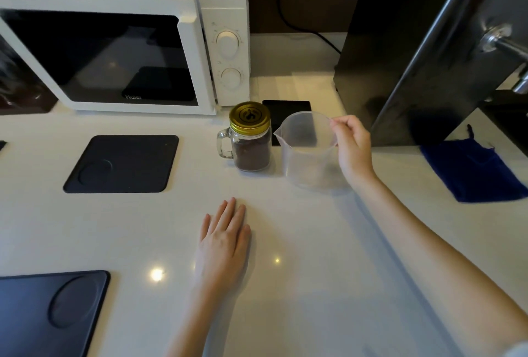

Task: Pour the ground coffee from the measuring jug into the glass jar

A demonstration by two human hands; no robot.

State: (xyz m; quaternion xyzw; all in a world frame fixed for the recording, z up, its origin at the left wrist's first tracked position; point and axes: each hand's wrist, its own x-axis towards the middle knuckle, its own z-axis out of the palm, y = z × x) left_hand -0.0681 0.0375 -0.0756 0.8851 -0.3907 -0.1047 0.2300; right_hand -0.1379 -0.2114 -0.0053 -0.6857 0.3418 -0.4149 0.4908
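Right hand (353,148) pinching rim of empty clear plastic measuring jug (307,151) beside gold-lidded glass jar (250,136) of ground coffee, left hand (224,239) flat, fingers together on white counter (314,271), Haier microwave (125,45) behind, dark mat (121,164) left

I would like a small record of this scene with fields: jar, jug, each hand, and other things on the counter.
jar: glass jar, upright, gold lid on, dark ground coffee inside
jug: clear measuring jug, upright right of the jar, looks empty
right hand: holds the jug by its handle side
left hand: flat on the counter, holds nothing
other: microwave, dark mats, blue cloth
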